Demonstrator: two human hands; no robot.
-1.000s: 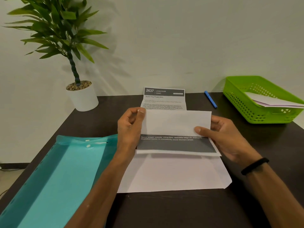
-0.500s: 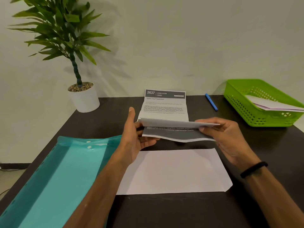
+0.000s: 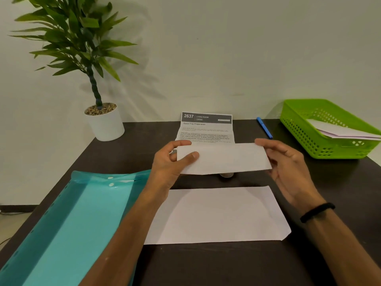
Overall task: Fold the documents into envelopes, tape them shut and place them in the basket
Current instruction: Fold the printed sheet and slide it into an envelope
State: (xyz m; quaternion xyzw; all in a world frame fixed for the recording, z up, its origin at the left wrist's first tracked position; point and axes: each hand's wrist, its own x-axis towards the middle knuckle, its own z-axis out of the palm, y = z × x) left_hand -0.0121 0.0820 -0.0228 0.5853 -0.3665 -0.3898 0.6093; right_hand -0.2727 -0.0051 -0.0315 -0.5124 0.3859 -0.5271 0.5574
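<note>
I hold a printed document [image 3: 223,158] above the dark table [image 3: 206,265], its lower part folded up so the blank white back faces me. Its printed top section [image 3: 206,126] with a dark header stands up behind the fold. My left hand [image 3: 173,162] pinches the left end, thumb on the front. My right hand [image 3: 286,164] grips the right end. A white envelope [image 3: 218,215] lies flat on the table just below the hands. The green basket [image 3: 299,129] stands at the back right with white envelopes [image 3: 342,132] inside.
A teal plastic folder [image 3: 68,228] lies along the left front. A potted plant [image 3: 103,120] stands at the back left by the wall. A blue pen [image 3: 264,127] lies beside the basket. A small round object [image 3: 226,174] peeks out under the folded paper.
The document has been lifted off the envelope. The lower flap, whose dark printed band showed before, is now folded up and only its white back shows.
</note>
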